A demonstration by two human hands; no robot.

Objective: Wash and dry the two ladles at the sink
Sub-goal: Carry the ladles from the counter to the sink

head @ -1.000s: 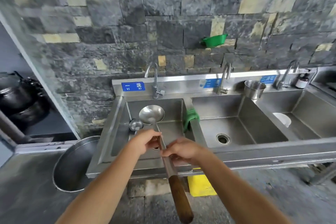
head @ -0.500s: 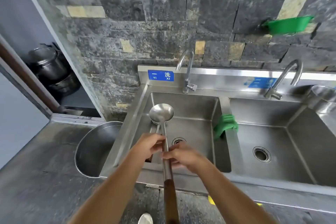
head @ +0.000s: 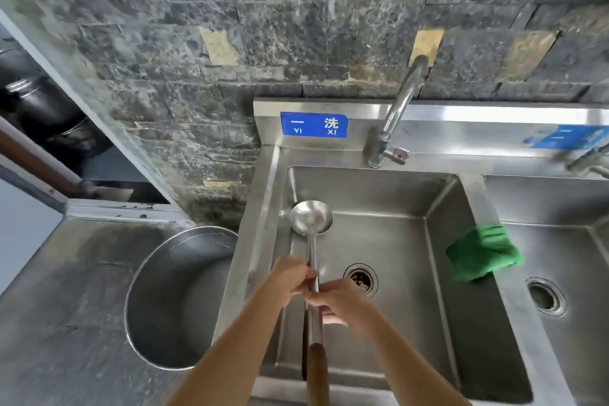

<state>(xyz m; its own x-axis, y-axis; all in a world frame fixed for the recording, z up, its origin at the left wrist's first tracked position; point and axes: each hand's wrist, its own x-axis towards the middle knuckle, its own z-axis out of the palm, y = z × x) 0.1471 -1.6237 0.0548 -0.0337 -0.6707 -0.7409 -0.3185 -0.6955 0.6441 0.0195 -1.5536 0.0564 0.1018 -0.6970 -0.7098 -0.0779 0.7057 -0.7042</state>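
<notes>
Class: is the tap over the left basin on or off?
Off, it seems: no stream falls from the tap into the basin, and no water pools around the drain.

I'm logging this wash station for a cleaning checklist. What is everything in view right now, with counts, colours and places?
ladle: 1 clearly seen, steel bowl and shaft with brown wooden handle, held over the left basin; a second cannot be made out
sink basin: 2 in view, steel, left one whole, right one cut off
faucet: 1 whole, chrome, behind the left basin; part of another at right edge
cloth: 1, green, draped over the divider between basins
sign: 1 clear, blue, on the backsplash; another blurred at right
large pot: 1, steel, left of the sink
dark pots: black, far left, count unclear
left hand: on the ladle shaft
right hand: on the ladle shaft
</notes>
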